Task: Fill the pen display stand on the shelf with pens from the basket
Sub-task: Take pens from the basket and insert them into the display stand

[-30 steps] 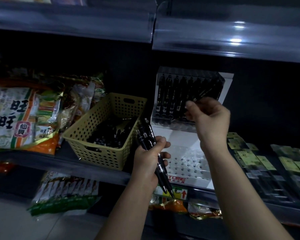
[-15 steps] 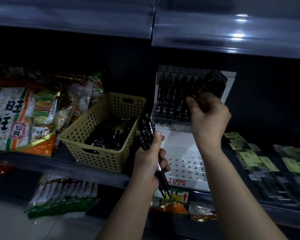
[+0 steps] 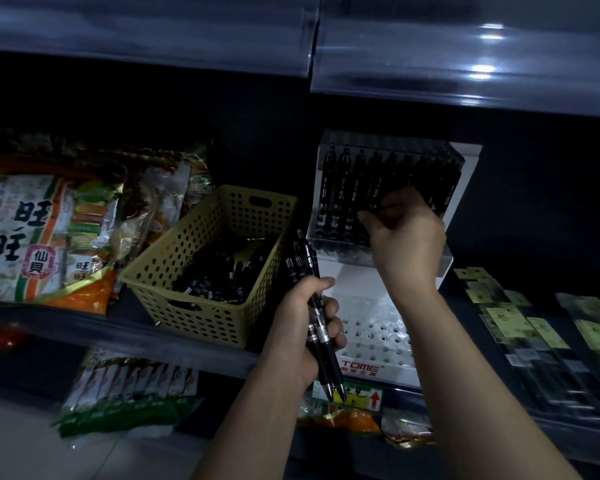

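A white pen display stand (image 3: 368, 327) stands on the shelf, its upper tier lined with several upright black pens (image 3: 343, 188) and its lower perforated tier bare. My right hand (image 3: 404, 237) is curled in front of the upper row, fingers pinching a black pen among the others. My left hand (image 3: 307, 327) grips a bundle of black pens (image 3: 305, 268), tips pointing down, in front of the stand's lower left. A yellow perforated basket (image 3: 174, 282) left of the stand holds many loose black pens.
Snack bags (image 3: 42, 233) crowd the shelf left of the basket. Flat packaged items with yellow labels (image 3: 520, 320) lie right of the stand. A shelf edge (image 3: 465, 60) overhangs above. More snack packets (image 3: 129, 396) sit on the shelf below.
My right hand has lowered slightly along the upper row, bringing its pen in among the standing pens. The left hand with its bundle has stayed almost still.
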Tool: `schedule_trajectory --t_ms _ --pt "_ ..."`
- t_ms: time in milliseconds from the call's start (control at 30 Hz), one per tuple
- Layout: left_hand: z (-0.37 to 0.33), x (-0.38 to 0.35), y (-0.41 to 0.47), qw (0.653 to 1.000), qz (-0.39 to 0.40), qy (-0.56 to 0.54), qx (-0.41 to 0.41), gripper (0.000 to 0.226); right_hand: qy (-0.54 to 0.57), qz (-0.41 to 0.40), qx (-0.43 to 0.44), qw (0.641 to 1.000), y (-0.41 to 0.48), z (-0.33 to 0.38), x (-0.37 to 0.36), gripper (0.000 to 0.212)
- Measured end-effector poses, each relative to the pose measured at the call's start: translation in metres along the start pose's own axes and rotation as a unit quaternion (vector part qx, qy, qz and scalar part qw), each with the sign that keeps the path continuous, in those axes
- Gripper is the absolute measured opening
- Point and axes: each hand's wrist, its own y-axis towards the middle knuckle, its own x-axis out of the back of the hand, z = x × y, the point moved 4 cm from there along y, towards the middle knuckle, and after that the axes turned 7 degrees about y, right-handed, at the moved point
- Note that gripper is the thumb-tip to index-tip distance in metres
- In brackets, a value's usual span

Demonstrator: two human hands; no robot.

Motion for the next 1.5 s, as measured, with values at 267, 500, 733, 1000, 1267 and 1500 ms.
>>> schedule_trajectory --t_ms 267,500,733,1000,1267,1500 --pt "0.0 0.003 0.003 0.999 -0.006 0.025 -0.02 0.019 -0.031 0.011 -0.021 0.999 0.001 -0.002 -0.001 0.023" --pt "-0.008 0.006 0.0 0.995 -0.038 0.008 -0.092 0.011 -0.041 0.029 -0.038 0.998 0.003 -0.005 -0.001 0.023" --pt "-0.012 0.004 -0.007 0.99 -0.068 0.027 -0.122 0.008 -0.072 0.029 0.007 0.997 0.001 -0.01 -0.004 0.027" --pt "-0.015 -0.002 -0.009 0.985 -0.042 0.036 -0.163 0.011 0.015 0.212 -0.007 0.977 -0.017 0.025 -0.002 0.024" --pt "-0.011 -0.007 -0.009 0.987 0.017 0.052 -0.153 0.016 0.183 0.327 -0.118 0.92 -0.018 0.018 0.006 0.014" --pt "-0.008 -0.007 -0.005 0.986 0.005 0.073 -0.147 0.014 0.26 0.353 -0.193 0.878 -0.019 0.008 0.008 0.015"
